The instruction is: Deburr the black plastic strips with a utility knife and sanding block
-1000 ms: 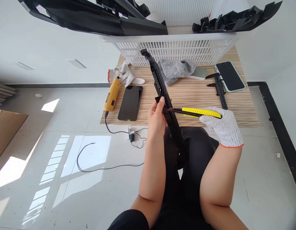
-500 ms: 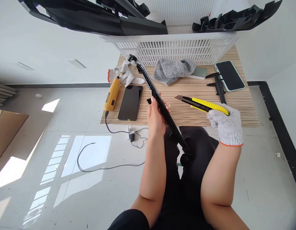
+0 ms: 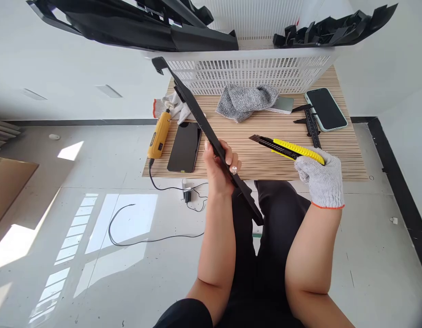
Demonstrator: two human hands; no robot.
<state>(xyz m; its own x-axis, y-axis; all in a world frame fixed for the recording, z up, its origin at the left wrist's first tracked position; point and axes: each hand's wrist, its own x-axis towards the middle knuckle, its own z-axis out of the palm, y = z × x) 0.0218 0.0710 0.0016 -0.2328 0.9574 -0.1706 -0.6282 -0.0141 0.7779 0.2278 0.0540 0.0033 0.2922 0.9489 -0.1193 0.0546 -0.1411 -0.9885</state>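
Observation:
My bare left hand (image 3: 219, 166) is wrapped around a long, narrow black plastic trim piece (image 3: 200, 116). The piece slants from a hooked end near the basket down to a lower end over my lap. In a knitted white glove, my right hand (image 3: 320, 175) grips a yellow utility knife (image 3: 296, 149) with its blade out, pointing left towards the strip. Knife and trim piece are apart. Beneath them lies the wood-slat table top (image 3: 258, 166).
A white slotted basket (image 3: 248, 70) at the back carries large black plastic parts (image 3: 129, 27). Around the table lie a yellow corded tool (image 3: 159, 136), a dark phone (image 3: 184, 148), a grey cloth (image 3: 246, 102), black calipers (image 3: 312, 127), another phone (image 3: 327, 108) and a spare glove (image 3: 173, 105).
My left hand has rolled the trim piece over, from its ribbed side to its smoother, narrow side, and its upper end has swung left. My right hand with the knife has hardly moved.

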